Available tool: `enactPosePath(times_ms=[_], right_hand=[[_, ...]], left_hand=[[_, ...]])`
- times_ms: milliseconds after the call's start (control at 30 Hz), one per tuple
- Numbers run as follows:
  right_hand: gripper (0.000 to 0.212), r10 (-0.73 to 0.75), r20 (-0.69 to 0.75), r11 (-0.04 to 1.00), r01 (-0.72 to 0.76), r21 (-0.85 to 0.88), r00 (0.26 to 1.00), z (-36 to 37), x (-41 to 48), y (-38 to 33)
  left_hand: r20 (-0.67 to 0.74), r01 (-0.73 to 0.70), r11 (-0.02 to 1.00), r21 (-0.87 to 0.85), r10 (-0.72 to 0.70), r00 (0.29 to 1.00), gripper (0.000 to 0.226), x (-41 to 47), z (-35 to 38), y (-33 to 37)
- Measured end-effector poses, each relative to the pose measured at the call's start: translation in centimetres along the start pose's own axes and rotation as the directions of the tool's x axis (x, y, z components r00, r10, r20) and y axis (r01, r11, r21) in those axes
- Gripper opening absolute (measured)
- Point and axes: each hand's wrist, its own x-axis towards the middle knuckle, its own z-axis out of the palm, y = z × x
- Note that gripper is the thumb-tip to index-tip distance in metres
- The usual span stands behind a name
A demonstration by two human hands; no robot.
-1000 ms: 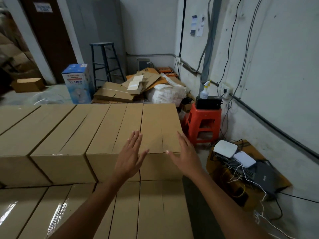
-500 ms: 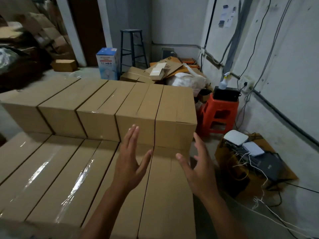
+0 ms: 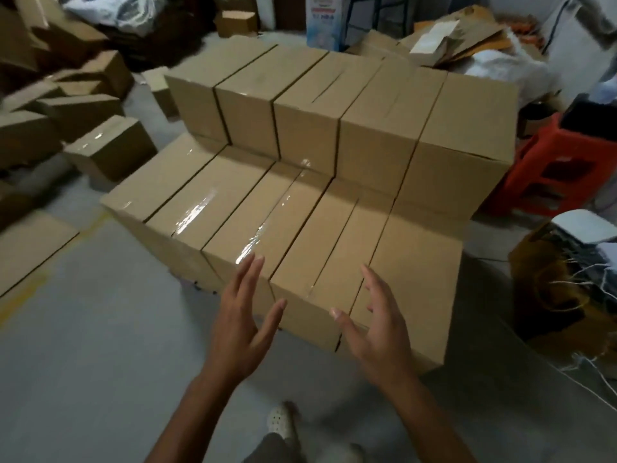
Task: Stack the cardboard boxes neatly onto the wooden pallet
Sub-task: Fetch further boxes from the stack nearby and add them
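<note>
Cardboard boxes (image 3: 334, 182): two stepped rows, centre to 12 o'clock; pallet beneath hidden. Left hand (image 3: 240, 332) and right hand (image 3: 374, 332) hover apart, fingers straight, holding nothing, by the near edge. Judgement: seat the next of the loose boxes (image 3: 110, 155), 10 o'clock, flush, edges aligned.

You're standing in a storeroom or small warehouse — bare grey concrete floor (image 3: 83, 329), taped cardboard boxes (image 3: 300, 228) stacked in rows, loose cartons (image 3: 110, 155) scattered to your left, flattened cardboard (image 3: 474, 35) heaped behind them — and a red plastic stool (image 3: 551, 168) on your right.
</note>
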Motion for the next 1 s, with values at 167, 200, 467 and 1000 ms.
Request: enactPosePath(times_ms=[167,200,467,1000], right_hand=[[0.083,-0.034,0.164,0.999,0.038,-0.025,0.986,7.7,-0.3,-2.8],[0.083,-0.045,0.2,0.998,0.053,-0.036,0.979,9.4,-0.1,-3.7],[0.077,-0.149,0.385,0.982,0.182,-0.05,0.911,27.2,3.5,-12.2],[0.075,-0.16,0.598,0.947,0.293,-0.131,0.786,58.5,17.6,-23.4]], left_hand=[[-0.1,0.176,0.98,0.092,-0.167,0.981,0.075,-4.6,-5.7,-5.6],[-0.122,0.202,0.974,0.101,-0.19,0.974,0.074,-5.3,-7.0,-6.9],[-0.274,0.379,0.918,0.121,-0.336,0.901,0.068,-7.1,-18.9,-20.4],[-0.33,0.575,0.802,0.162,-0.505,0.798,0.062,1.2,-34.0,-47.8]])
